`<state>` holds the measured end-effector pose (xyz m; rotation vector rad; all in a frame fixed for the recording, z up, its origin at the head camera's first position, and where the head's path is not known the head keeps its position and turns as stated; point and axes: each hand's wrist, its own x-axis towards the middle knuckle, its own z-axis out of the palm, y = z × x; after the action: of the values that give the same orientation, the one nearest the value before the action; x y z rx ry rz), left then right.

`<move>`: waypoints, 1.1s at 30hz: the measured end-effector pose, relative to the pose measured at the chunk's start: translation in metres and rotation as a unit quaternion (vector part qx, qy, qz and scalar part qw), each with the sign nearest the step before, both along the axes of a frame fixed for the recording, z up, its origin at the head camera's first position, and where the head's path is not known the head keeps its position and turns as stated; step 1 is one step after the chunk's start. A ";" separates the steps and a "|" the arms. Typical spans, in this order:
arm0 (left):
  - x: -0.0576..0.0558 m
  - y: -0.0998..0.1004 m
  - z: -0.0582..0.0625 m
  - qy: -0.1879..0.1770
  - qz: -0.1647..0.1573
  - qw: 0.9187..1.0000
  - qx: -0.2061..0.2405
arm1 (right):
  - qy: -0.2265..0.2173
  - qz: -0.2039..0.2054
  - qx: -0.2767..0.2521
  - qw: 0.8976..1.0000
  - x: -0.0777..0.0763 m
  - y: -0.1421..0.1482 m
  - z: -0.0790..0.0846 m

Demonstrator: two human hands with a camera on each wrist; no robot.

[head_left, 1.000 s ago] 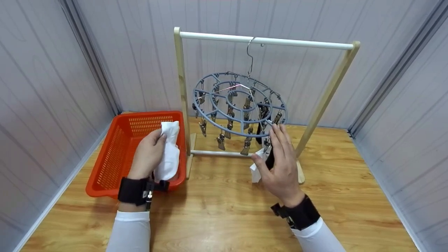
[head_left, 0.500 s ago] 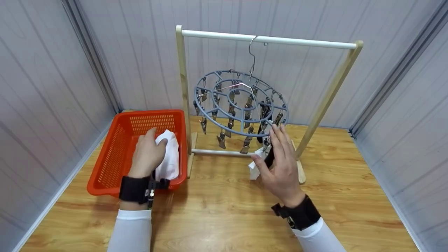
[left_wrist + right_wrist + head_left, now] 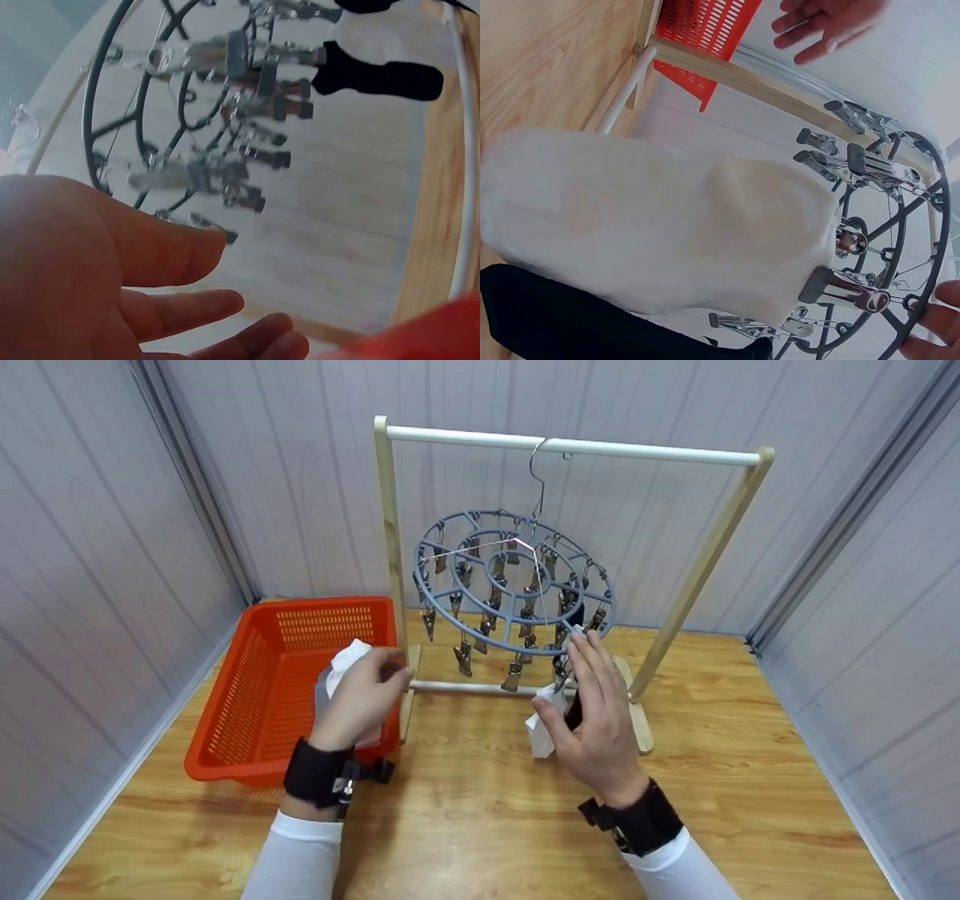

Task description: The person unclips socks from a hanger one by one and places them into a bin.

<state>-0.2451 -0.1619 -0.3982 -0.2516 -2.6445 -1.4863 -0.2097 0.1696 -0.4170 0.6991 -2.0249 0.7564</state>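
My left hand (image 3: pixel 360 697) hovers over the right side of the orange basket (image 3: pixel 225 772), fingers relaxed and holding nothing. Beneath it lie a white sock (image 3: pixel 346 660) and a grey cloth edge (image 3: pixel 321 690), partly hidden by the hand. The fingers of my right hand (image 3: pixel 600 727) are straight and touch the near right rim of the round clip hanger (image 3: pixel 517 650). Close up in the right wrist view, a white sock (image 3: pixel 630 217) hangs from a metal clip (image 3: pixel 847 289), with a black sock (image 3: pixel 592 322) alongside.
The hanger hooks over the white top bar (image 3: pixel 637 448) of a rack with a wooden left post (image 3: pixel 391 532) beside the basket and a wooden right post (image 3: pixel 701 577). Several metal clips dangle below the ring. Panel walls (image 3: pixel 862 622) enclose the wooden table (image 3: pixel 465 825).
My left hand has let go of the white sock, which lies in the basket, and has moved right toward the rack. The hanger has turned slightly; my right hand has barely moved.
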 end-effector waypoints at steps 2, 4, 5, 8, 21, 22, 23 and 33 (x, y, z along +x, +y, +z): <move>0.001 0.007 -0.001 -0.006 -0.020 1.000 0.008 | 0.003 0.001 0.005 1.000 0.002 -0.001 0.000; 0.002 0.015 -0.003 -0.007 -0.035 0.999 0.007 | 0.012 0.010 0.004 1.000 0.002 -0.003 0.000; 0.002 0.018 -0.003 -0.006 -0.041 0.999 0.006 | 0.018 0.014 0.006 1.000 0.002 -0.003 0.001; 0.004 0.026 -0.006 -0.003 -0.055 0.998 -0.002 | 0.040 0.028 0.010 0.999 0.002 -0.006 0.002; 0.008 0.060 -0.019 -0.012 -0.089 0.995 -0.036 | 0.086 0.101 -0.008 0.991 0.000 -0.002 0.011; 0.009 0.063 -0.021 -0.012 -0.095 0.995 -0.036 | 0.087 0.096 -0.017 0.991 -0.001 0.000 0.011; 0.009 0.066 -0.023 -0.011 -0.101 0.994 -0.036 | 0.088 0.089 -0.026 0.992 -0.002 0.002 0.012; 0.015 0.094 -0.040 0.012 -0.140 0.990 -0.017 | -0.026 -0.026 -0.018 0.999 -0.007 0.010 0.005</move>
<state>-0.2296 -0.0682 -0.4382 -0.6650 -2.7063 -1.4982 -0.2163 0.1799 -0.4122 0.6099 -2.0638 0.7874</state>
